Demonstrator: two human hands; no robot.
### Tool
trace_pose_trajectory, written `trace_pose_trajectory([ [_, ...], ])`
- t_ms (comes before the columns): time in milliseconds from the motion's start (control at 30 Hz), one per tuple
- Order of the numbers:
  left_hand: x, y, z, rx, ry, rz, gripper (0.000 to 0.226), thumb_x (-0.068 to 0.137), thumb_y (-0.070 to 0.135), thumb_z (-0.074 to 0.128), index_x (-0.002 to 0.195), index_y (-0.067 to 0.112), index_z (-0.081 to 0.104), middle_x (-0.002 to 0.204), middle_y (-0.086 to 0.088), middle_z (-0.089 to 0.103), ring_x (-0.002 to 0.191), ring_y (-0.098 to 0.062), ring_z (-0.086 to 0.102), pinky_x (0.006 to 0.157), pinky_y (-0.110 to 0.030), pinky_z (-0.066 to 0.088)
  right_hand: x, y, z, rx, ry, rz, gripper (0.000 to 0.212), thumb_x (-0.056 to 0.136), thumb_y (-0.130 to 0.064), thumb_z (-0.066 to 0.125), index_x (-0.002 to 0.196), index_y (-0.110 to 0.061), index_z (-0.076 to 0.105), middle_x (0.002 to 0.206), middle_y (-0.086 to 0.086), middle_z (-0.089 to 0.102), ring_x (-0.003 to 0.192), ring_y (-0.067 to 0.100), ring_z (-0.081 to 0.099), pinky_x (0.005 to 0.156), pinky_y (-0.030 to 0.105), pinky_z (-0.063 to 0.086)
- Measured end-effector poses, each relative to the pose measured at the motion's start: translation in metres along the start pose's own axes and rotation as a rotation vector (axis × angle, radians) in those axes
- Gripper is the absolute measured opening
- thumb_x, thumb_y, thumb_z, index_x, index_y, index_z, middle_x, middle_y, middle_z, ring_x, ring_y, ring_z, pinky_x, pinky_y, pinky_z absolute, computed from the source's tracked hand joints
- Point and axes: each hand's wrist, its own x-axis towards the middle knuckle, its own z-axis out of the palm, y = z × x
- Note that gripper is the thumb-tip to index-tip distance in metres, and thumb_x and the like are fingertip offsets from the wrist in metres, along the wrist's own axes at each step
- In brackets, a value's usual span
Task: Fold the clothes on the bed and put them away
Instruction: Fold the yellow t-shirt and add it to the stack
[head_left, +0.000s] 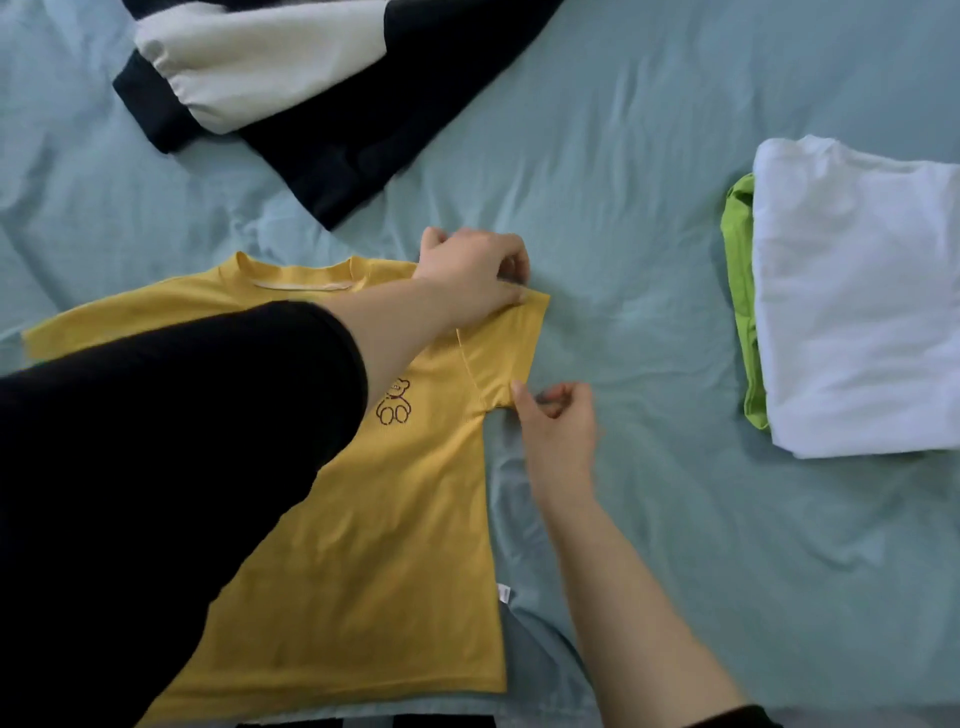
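A yellow T-shirt (395, 519) with a small bear print lies flat, front up, on the pale blue bed sheet (649, 291). My left hand (475, 273) reaches across it and pinches the top edge of its right sleeve near the shoulder. My right hand (556, 421) pinches the lower corner of the same sleeve at the armpit. My black left sleeve hides much of the shirt's left half.
A black and cream garment (291, 88) lies unfolded at the top left. At the right edge a folded white garment (857, 296) rests on a folded green one (743, 291). Bare sheet lies between the yellow shirt and that stack.
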Motion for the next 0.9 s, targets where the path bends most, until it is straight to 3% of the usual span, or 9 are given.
trace_pose_trajectory([
  [133,-0.070,-0.034,-0.006,0.058,0.398,-0.001,0.028,0.092,0.039,0.054,0.119,0.032,0.058,0.125,0.007,0.056,0.120,-0.021,0.045,0.101,-0.035,0.022,-0.017,-0.004,0.012,-0.392,0.060,-0.684,0.010,0.090,-0.027,0.061,0.086,-0.019,0.056,0.085,0.000,0.060,0.081,0.021,0.057,0.073,0.037,0.044],
  [200,-0.124,-0.056,0.005,0.071,0.351,-0.048,0.038,0.096,0.041,0.045,0.133,0.031,0.051,0.141,0.003,0.047,0.130,-0.021,0.037,0.107,-0.037,0.019,-0.028,-0.002,0.034,-0.621,-0.062,-0.887,0.024,0.093,-0.027,0.054,0.109,-0.011,0.062,0.117,0.009,0.062,0.111,0.029,0.056,0.097,0.043,0.041],
  [267,-0.170,-0.076,0.019,0.159,0.140,-0.129,0.056,0.097,0.052,0.028,0.150,0.035,0.026,0.161,0.002,0.018,0.147,-0.018,0.012,0.117,-0.041,0.008,-0.033,0.004,0.052,-0.828,-0.244,-0.963,0.047,0.098,-0.038,0.039,0.139,-0.014,0.046,0.151,0.007,0.038,0.142,0.025,0.031,0.118,0.041,0.016],
  [367,-0.199,-0.121,0.030,0.330,-0.061,-0.243,0.065,0.087,0.070,-0.001,0.146,0.049,-0.017,0.155,0.007,-0.029,0.143,-0.015,-0.029,0.118,-0.047,-0.012,-0.010,0.021,0.049,-1.155,-0.395,-1.014,0.064,0.098,-0.056,0.018,0.151,-0.029,-0.006,0.160,-0.006,-0.014,0.148,0.013,-0.010,0.115,0.038,-0.021],
  [500,-0.205,-0.171,0.016,0.292,0.006,-0.447,0.066,0.087,0.076,0.002,0.142,0.051,-0.026,0.149,0.010,-0.040,0.138,-0.012,-0.038,0.114,-0.047,-0.020,0.014,0.032,0.020,-1.304,-0.217,-0.877,0.066,0.096,-0.057,0.007,0.150,-0.026,-0.012,0.157,-0.008,-0.019,0.144,0.010,-0.019,0.116,0.039,-0.020],
  [567,-0.217,-0.170,0.017,0.274,0.043,-0.493,0.066,0.090,0.073,0.004,0.143,0.048,-0.027,0.150,0.009,-0.040,0.140,-0.014,-0.037,0.112,-0.047,-0.024,0.000,0.035,0.020,-1.221,-0.125,-0.816,0.067,0.097,-0.056,0.011,0.153,-0.021,0.000,0.159,-0.004,-0.010,0.146,0.012,-0.010,0.117,0.040,-0.016],
  [633,-0.236,-0.152,0.033,0.339,0.050,-0.330,0.066,0.092,0.067,0.006,0.147,0.043,-0.022,0.155,0.004,-0.031,0.144,-0.017,-0.028,0.113,-0.046,-0.021,-0.030,0.044,0.032,-1.192,-0.164,-0.942,0.066,0.098,-0.054,0.019,0.153,-0.019,0.011,0.159,-0.001,0.000,0.148,0.016,0.003,0.118,0.042,-0.008],
  [767,-0.292,-0.123,0.083,0.446,0.020,0.086,0.063,0.095,0.062,0.022,0.152,0.035,0.017,0.159,-0.007,0.020,0.146,-0.031,0.017,0.114,-0.057,0.014,-0.081,0.091,0.042,-1.290,-0.378,-1.244,0.062,0.097,-0.050,0.032,0.152,-0.020,0.023,0.159,0.000,0.016,0.146,0.018,0.019,0.116,0.046,0.014],
  [900,-0.339,-0.145,0.094,0.477,0.005,0.158,0.060,0.097,0.060,0.026,0.151,0.034,0.025,0.158,-0.004,0.024,0.145,-0.031,0.023,0.113,-0.059,0.022,-0.089,0.135,0.003,-1.337,-0.481,-1.299,0.066,0.096,-0.057,0.031,0.152,-0.024,0.023,0.160,0.003,0.019,0.147,0.020,0.019,0.116,0.050,0.017],
])
